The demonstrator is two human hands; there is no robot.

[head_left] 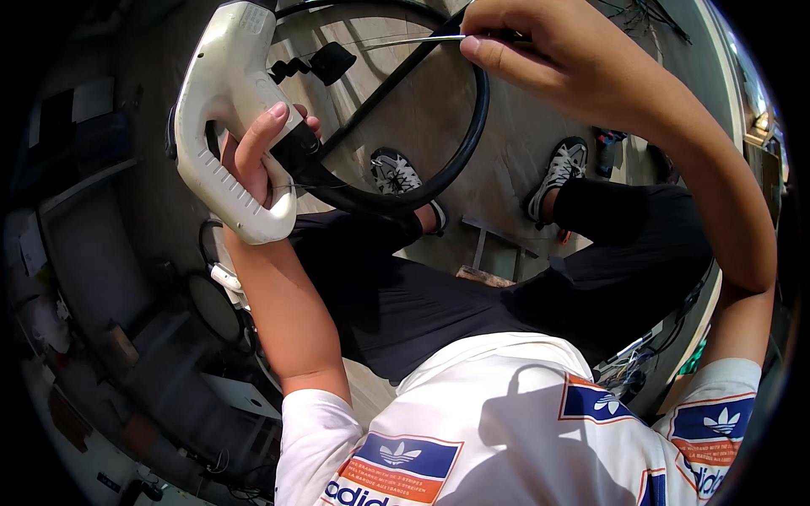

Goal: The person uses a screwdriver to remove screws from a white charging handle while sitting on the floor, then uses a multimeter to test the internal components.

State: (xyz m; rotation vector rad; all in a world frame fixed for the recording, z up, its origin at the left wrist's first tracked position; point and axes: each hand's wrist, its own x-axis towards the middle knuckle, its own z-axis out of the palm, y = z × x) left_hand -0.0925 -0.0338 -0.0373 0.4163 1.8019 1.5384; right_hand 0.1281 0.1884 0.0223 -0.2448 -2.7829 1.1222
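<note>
My left hand (257, 152) grips a white electric-car charging plug (224, 160) by its looped handle, with the fingers through the opening. A thick black cable (472, 143) runs from the plug and curls in a wide loop. Beside the plug's upper part is a black rubber cap (332, 63) on a ridged strap. At the top, my right hand (531, 51) is closed around a slim metal rod-shaped tool (413, 40). Its thin end points left toward the cap and plug, apart from both. My fist hides most of the tool's other end.
Both my feet, in grey-and-white sneakers (396, 171), rest on the grey floor (523, 110). Between them lies a T-shaped metal piece (485, 240). Dark shelving and clutter (101, 244) stand at the left; loose wires (645, 17) lie at the top right.
</note>
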